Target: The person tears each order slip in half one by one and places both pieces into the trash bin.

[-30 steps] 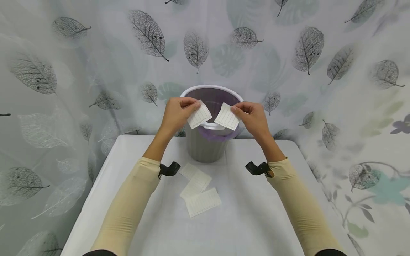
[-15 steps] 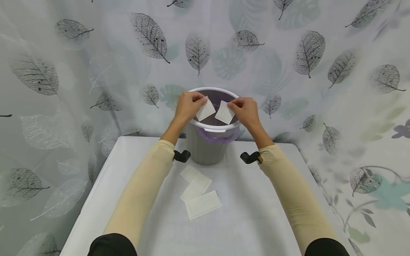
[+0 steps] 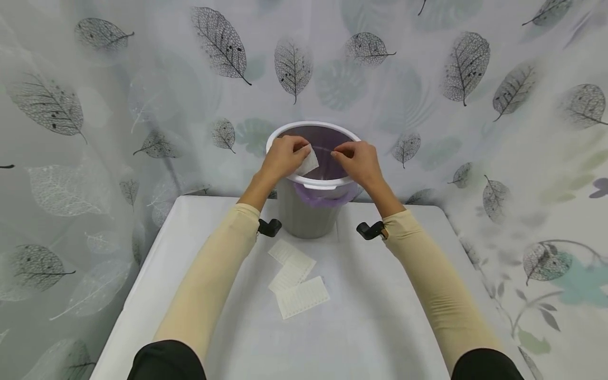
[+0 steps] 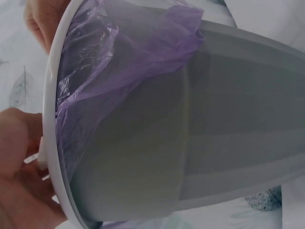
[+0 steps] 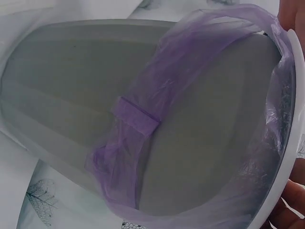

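Observation:
My left hand (image 3: 283,157) pinches a torn piece of white lined paper (image 3: 310,162) over the mouth of a grey waste bin (image 3: 307,216). In the left wrist view, white bits of paper show between the left hand's (image 4: 19,167) fingers, partly behind the rim. My right hand (image 3: 359,161) hovers above the right side of the opening. Its fingers are loosely bent, with no paper seen in them. The bin has a white rim (image 3: 328,184) and a purple liner (image 5: 143,109) folded over its outside. The bin's bottom is hidden.
Several white ruled paper sheets (image 3: 302,297) lie overlapping on the white-covered table (image 3: 370,327), in front of the bin. A leaf-patterned curtain (image 3: 418,68) hangs behind and at both sides.
Both hands have moved in over the bin. The paper piece in the right hand has been let go and is out of sight; the left hand keeps its piece.

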A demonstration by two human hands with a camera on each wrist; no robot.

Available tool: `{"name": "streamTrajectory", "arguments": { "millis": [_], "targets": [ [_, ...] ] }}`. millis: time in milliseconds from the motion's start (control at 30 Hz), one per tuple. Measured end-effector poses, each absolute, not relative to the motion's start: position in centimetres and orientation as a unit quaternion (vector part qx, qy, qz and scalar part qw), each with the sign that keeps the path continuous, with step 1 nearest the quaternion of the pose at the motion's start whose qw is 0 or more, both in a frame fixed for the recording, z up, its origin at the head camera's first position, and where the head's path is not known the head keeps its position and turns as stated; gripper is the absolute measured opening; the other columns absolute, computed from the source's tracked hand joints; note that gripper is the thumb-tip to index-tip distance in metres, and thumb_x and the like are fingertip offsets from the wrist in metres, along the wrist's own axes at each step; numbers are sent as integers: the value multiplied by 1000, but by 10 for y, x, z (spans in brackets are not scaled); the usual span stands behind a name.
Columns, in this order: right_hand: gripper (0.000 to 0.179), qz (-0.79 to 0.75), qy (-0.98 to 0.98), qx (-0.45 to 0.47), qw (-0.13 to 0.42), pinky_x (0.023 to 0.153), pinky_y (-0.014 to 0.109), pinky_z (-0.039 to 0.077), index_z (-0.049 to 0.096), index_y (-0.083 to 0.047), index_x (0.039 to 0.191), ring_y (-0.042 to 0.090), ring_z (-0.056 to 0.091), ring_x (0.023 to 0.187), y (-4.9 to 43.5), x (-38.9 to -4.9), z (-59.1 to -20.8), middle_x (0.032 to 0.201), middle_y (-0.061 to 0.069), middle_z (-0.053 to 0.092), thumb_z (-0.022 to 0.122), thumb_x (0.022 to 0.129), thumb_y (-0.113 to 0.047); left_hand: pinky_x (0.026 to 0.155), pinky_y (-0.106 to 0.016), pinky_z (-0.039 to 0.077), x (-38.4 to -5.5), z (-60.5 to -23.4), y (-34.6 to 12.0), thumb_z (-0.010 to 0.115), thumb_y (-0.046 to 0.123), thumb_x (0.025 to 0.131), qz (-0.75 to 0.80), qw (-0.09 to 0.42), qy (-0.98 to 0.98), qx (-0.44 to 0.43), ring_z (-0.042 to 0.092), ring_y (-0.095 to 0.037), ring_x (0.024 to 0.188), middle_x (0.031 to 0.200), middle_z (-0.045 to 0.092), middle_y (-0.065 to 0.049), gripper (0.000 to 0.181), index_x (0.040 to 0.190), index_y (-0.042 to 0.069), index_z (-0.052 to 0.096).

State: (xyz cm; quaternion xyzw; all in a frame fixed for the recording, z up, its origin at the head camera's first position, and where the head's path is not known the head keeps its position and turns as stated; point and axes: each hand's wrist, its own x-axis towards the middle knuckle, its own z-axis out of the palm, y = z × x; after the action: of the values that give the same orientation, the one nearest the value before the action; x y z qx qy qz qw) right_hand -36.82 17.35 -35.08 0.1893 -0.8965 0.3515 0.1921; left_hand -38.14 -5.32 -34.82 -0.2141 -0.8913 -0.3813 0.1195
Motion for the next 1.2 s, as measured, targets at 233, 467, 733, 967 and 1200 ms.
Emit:
{"name": "streamTrajectory", "arguments": {
  "millis": [233,467,733,967,1200],
  "targets": [
    [20,353,-894,196,193,81,45,54,80,-1,108,29,70,90,171,-362,-350,99,13,76,73,99,-18,64,-31,41,-382,-347,-50,47,9,103,-363,104,-899,-220,49,-18,65,97,73,-5,34,114,10,79],
    [19,355,-888,207,207,80,43,54,80,-3,106,27,71,88,171,-358,-350,97,11,77,74,99,-18,83,-38,51,-379,-347,-53,54,21,104,-365,101,-899,-222,65,-21,92,104,73,-3,27,113,11,78],
    [20,378,-871,219,224,77,38,54,79,-3,108,24,71,84,179,-338,-350,97,8,77,73,99,-19,93,-38,49,-366,-353,-72,61,18,102,-407,161,-865,-245,65,-22,104,111,72,-5,22,114,8,77],
    [16,430,-842,236,224,74,29,51,77,-4,110,17,66,86,180,-312,-352,95,5,74,76,97,-13,94,-45,48,-343,-370,-101,66,10,97,-463,243,-820,-233,63,-26,107,114,70,-7,17,109,5,77],
    [14,455,-820,277,212,73,26,53,78,-3,108,20,68,82,177,-281,-376,95,5,75,77,95,-7,89,-52,50,-297,-422,-130,74,11,91,-424,187,-861,-212,63,-33,106,119,67,-14,24,113,3,77]
  ]
}}
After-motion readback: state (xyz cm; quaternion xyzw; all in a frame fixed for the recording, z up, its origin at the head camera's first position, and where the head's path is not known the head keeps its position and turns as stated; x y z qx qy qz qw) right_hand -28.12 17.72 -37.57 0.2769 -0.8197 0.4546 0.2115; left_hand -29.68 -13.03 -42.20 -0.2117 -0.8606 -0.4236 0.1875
